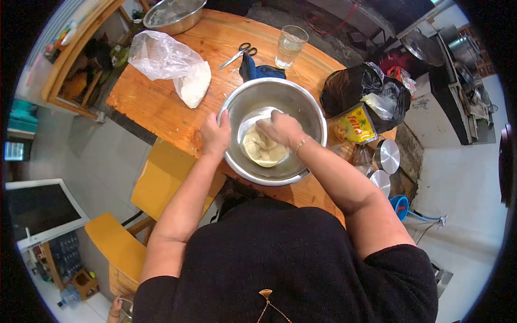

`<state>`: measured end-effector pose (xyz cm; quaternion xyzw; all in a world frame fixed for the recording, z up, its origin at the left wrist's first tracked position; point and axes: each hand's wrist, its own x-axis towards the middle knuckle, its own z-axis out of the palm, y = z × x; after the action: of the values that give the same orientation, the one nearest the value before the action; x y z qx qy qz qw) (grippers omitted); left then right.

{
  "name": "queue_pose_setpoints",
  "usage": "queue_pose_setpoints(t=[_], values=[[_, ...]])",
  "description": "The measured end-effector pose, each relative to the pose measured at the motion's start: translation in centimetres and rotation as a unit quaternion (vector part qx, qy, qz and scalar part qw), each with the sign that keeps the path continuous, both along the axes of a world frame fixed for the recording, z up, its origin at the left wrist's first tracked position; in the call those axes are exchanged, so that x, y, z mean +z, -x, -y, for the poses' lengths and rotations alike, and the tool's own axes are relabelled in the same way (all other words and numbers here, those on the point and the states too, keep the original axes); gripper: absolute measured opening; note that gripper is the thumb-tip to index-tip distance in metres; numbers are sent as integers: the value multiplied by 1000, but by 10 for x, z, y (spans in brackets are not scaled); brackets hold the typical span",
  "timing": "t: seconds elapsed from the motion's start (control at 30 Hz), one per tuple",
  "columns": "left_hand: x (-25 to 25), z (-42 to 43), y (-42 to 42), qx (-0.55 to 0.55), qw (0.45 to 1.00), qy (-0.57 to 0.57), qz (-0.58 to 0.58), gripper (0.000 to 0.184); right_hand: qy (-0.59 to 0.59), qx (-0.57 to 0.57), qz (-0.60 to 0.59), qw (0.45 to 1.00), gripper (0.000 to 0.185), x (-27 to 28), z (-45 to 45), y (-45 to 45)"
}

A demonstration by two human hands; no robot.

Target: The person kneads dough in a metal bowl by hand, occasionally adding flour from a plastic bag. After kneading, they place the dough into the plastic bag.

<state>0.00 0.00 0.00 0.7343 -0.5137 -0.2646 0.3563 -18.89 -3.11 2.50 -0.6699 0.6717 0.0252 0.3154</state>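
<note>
A large steel bowl [312,116] stands on the wooden table, with pale dough [265,149] at its bottom. My left hand [216,133] is closed on the bowl's left rim, thumb at the edge. Inside the bowl, my right hand [283,130] presses on the upper right part of the dough with curled fingers; the fingertips are partly hidden. Beyond the far rim lie a dark blue cloth [258,71] and black-handled scissors [239,55]. To the left is a clear plastic bag [164,56] with white powder [195,86] in its end.
A glass of water [291,48] stands behind the bowl. Black bags [350,89], a yellow packet [355,125] and round metal lids [388,156] are at the right. Another steel bowl [175,16] is at the far left, a yellow chair [161,175] near the left edge.
</note>
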Motion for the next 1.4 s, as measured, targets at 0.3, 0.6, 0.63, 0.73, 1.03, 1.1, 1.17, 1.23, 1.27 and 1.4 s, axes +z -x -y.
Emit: queue_pose_setpoints(t=[0.3, 0.6, 0.63, 0.73, 1.03, 1.1, 1.17, 1.23, 1.27, 1.4], values=[[-4, 1, 1, -46, 997, 44, -40, 38, 7, 304, -43, 952, 23, 26, -65, -20], [0, 4, -4, -127, 986, 67, -83, 34, 72, 52, -42, 995, 19, -13, -29, -22], [-2, 4, -5, -130, 985, 62, -90, 35, 71, 47, -43, 995, 19, -19, -22, -19], [-9, 6, -9, -142, 982, 59, -107, 35, 61, -32, -50, 996, 25, -42, 3, -10], [-14, 7, -4, -125, 986, 80, -70, 35, 39, -160, 13, 986, 23, -33, 21, 12], [-17, 5, -3, -121, 987, 87, -62, 36, -33, -75, 28, 996, 20, 12, -3, 3], [-18, 5, -1, -109, 989, 82, -59, 35, 88, 49, -88, 991, 17, 42, -43, -12], [-11, 4, -1, -119, 988, 67, -66, 35, 66, 58, -94, 992, 16, 36, -58, -15], [-9, 5, -1, -120, 989, 55, -69, 35, 48, 76, -97, 991, 16, 31, -60, -17], [-21, 10, -6, -134, 984, 75, -87, 34, 49, 90, -172, 980, 22, -16, -36, -14]])
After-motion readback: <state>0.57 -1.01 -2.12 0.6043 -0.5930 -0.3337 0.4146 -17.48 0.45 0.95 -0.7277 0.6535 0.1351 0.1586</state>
